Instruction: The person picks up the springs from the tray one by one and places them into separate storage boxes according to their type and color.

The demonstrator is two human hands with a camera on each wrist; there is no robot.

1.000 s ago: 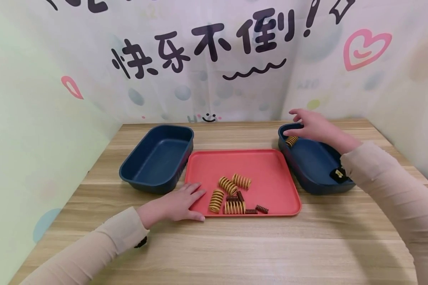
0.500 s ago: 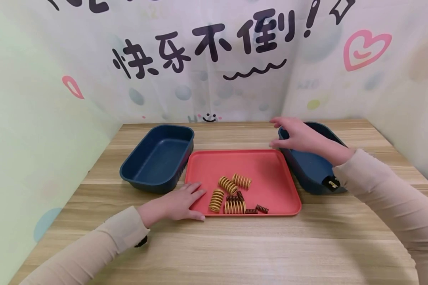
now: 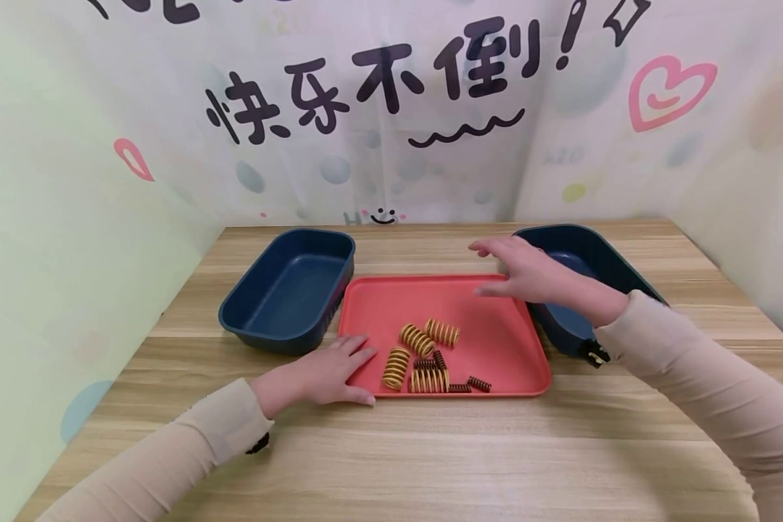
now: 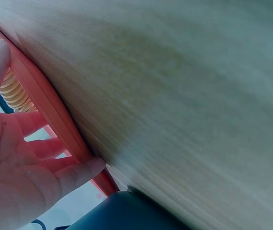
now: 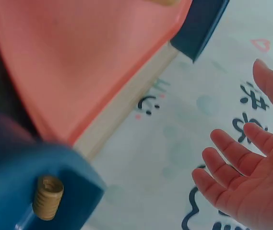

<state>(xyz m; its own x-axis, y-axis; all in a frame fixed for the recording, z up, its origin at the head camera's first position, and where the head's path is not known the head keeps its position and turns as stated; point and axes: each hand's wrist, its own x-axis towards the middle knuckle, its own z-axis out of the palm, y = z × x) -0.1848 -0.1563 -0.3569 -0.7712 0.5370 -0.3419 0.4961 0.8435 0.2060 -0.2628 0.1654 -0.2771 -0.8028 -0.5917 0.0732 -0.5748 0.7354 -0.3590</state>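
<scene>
Coral tray (image 3: 489, 312), centre of worktop (image 3: 431, 449): right hand (image 3: 535, 274), grip loose and empty, has shifted from right navy bin (image 3: 600, 250) to above tray's far-right corner. Left hand (image 3: 322, 373) unchanged, fingers flat on tray's near-left rim. Yellow springs (image 3: 424, 351) clustered near front edge; tray's far half open.

Light wood-grain table (image 3: 431, 449), printed backdrop sheet (image 3: 391, 145) enclosing it behind and on both sides, black characters above the table's far edge, pink hearts at left and right, small smiley at the table's back edge, soft even light
</scene>
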